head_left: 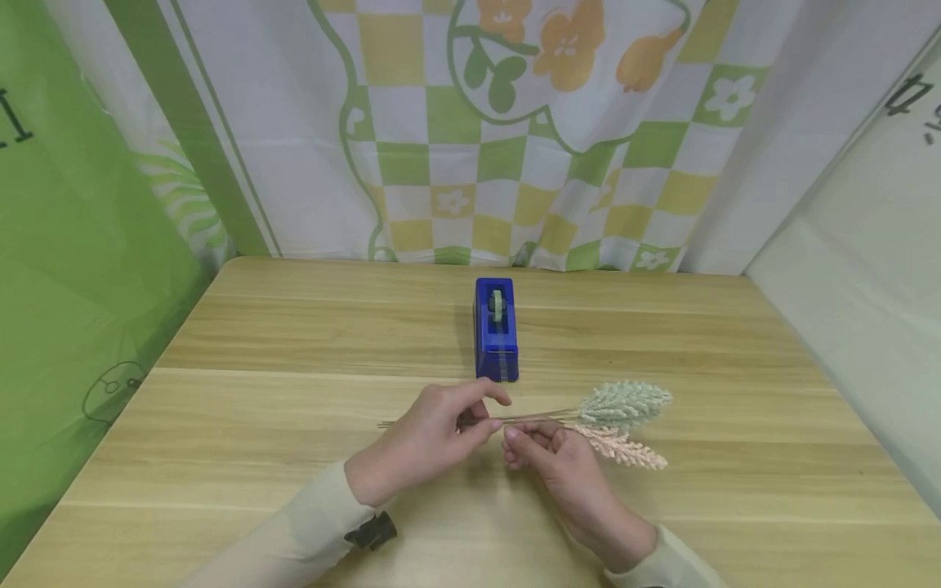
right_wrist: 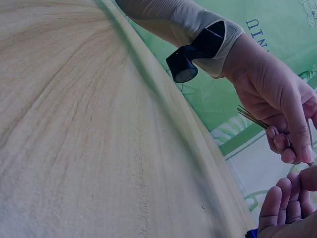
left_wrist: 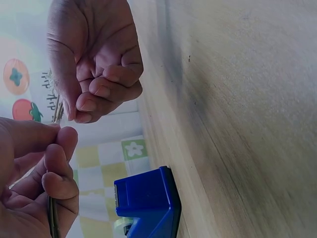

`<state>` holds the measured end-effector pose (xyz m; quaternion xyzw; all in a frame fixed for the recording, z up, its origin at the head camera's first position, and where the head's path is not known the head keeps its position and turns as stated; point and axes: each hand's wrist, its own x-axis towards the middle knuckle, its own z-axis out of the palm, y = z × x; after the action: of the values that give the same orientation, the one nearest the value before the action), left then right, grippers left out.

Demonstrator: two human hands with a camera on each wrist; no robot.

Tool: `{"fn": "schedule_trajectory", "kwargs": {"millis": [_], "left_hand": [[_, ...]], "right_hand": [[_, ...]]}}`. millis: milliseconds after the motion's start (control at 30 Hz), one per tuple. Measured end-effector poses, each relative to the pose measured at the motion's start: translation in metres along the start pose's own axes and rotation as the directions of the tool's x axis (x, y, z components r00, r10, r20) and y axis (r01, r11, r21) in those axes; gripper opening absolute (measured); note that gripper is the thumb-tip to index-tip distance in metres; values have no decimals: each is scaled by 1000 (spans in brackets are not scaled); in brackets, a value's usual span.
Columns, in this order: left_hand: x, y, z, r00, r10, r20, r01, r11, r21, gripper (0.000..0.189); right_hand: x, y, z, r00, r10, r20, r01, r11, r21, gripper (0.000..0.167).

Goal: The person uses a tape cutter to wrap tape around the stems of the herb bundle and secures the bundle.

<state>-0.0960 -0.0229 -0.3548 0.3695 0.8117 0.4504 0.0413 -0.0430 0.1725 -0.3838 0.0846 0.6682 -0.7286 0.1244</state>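
Thin brown stems (head_left: 540,416) carry a pale green flower spray (head_left: 625,404) and a peach flower spray (head_left: 625,449), both heads to the right. My left hand (head_left: 434,433) grips these stems above the table, and their ends stick out behind it. In the left wrist view, the left fingers (left_wrist: 59,186) curl round the stems. Close beside it, my right hand (head_left: 562,469) pinches at the stems with thumb and forefinger, its other fingers curled. Whether a thin strip also lies between those tips is too small to tell. The two hands nearly meet.
A blue tape dispenser (head_left: 497,331) with a roll of tape stands upright just beyond the hands. The wooden table (head_left: 294,343) ends at a checkered curtain (head_left: 500,171) behind and at hanging sheets on both sides. A black wrist device (head_left: 371,531) sits on the left sleeve.
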Motion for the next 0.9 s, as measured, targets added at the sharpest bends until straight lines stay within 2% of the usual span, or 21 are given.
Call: {"fn": "schedule_trajectory", "kwargs": {"millis": [267, 433, 733, 900], "left_hand": [[0, -1, 1, 1000, -2, -14, 2, 1000, -19, 13], [1, -1, 1, 999, 17, -34, -17, 1000, -6, 12], [1, -4, 2, 999, 33, -30, -33, 999, -2, 10], [1, -3, 1, 999, 21, -25, -21, 1000, -10, 10]], "right_hand": [[0, 2, -2, 1000, 6, 24, -7, 999, 38, 27], [1, 1, -1, 1000, 21, 19, -22, 998, 52, 29], [0, 0, -2, 999, 42, 35, -45, 996, 73, 29], [0, 1, -2, 998, 38, 40, -41, 996, 84, 35]]}}
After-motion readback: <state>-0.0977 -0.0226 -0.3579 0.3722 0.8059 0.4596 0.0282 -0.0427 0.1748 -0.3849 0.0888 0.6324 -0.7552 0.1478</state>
